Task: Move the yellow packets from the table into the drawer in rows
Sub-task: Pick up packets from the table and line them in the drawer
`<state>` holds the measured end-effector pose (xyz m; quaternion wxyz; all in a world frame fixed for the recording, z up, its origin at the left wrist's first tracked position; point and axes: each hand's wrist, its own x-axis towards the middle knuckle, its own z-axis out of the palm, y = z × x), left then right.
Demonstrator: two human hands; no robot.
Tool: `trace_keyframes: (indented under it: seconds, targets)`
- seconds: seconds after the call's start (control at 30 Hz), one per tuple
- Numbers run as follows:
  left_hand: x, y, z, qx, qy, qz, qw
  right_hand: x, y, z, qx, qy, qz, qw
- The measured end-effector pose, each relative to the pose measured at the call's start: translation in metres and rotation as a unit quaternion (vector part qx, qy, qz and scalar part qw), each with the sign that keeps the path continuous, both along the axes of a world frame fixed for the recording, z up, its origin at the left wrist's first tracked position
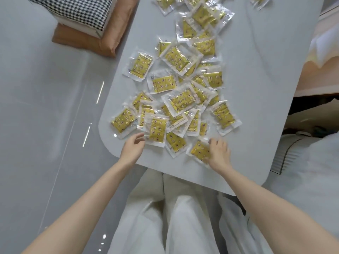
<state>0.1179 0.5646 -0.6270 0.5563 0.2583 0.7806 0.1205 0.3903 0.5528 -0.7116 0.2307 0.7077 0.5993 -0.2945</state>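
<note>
A checked cushion lay off the table's far left corner. Yellow packets sprawled overlapping down the table. The left hand pinched one packet by its clear border. The right hand lay spread-fingered over another packet, grip unclear. Bare tabletop ran along the right side.

Heaped packets block the table centre; right strip seemingly bare.
</note>
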Motion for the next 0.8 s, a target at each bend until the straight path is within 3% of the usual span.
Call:
trace_keyframes:
  seconds: [0.13, 0.27, 0.57, 0.8]
  targets:
    - [0.003, 0.006, -0.017, 0.005, 0.027, -0.007, 1.0, 0.004, -0.009, -0.003, -0.026, 0.013, -0.059, 0.998]
    - [0.007, 0.015, -0.043, 0.02, 0.073, -0.022, 0.997, 0.003, -0.018, 0.002, -0.041, 0.125, -0.162, 0.978]
    - [0.03, 0.025, -0.079, -0.005, 0.238, -0.065, 0.969, -0.011, -0.003, 0.05, 0.049, 0.285, -0.255, 0.923]
    - [0.039, 0.023, -0.077, 0.036, 0.184, 0.003, 0.982, -0.021, 0.02, 0.06, 0.094, 0.335, -0.291, 0.891]
